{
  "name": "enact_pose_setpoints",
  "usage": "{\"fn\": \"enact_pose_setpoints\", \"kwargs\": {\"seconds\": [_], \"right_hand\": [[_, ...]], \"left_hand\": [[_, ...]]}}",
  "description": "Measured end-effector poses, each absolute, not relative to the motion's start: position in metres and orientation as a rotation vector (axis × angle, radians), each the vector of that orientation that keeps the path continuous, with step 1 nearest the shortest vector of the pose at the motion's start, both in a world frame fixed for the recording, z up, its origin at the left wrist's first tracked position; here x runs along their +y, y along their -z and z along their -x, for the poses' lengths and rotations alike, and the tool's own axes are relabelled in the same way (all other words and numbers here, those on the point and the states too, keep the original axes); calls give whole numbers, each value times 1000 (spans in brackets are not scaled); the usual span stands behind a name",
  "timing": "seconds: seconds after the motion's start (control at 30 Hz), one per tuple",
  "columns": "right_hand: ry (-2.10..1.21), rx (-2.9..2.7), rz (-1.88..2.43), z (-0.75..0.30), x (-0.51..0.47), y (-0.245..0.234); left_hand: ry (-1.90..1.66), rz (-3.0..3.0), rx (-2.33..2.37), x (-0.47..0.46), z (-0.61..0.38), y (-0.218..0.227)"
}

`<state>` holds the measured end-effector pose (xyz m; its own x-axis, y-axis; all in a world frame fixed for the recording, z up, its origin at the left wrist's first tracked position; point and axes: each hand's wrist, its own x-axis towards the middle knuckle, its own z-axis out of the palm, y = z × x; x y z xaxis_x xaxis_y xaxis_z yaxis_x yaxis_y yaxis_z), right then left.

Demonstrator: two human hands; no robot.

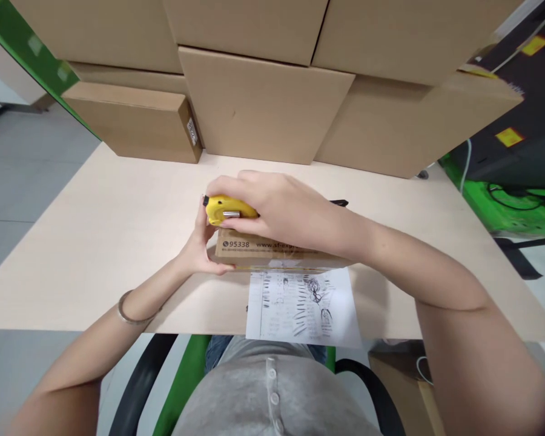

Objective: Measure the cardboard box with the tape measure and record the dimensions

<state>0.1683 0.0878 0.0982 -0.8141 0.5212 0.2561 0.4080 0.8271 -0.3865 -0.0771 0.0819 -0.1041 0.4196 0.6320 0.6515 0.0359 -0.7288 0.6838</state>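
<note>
The left hand (197, 248) clamps the left end of a small carton (243, 244), probably to stop it sliding, while the right hand (284, 203) grips a yellow tool (222, 209) over its top (fingers hide whether they touch). The carton is on, or perhaps just above, the table (95, 242), beyond a scribbled sheet of paper (290, 312), likely centred to suit both hands.

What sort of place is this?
Likely an office-type workspace: a pale desk, a chair with black armrests, and cardboard boxes lining the desk's far side.
</note>
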Motion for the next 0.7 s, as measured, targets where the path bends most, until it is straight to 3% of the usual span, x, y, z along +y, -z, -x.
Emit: {"fn": "enact_pose_setpoints", "kwargs": {"seconds": [0.27,0.7], "right_hand": [[-503,-2621,756,-217,88,-95],[-587,-2164,1321,-379,54,-72]], "left_hand": [[-1354,-2279,524,84,73,95],[-1363,-2259,535,86,73,91]]}}
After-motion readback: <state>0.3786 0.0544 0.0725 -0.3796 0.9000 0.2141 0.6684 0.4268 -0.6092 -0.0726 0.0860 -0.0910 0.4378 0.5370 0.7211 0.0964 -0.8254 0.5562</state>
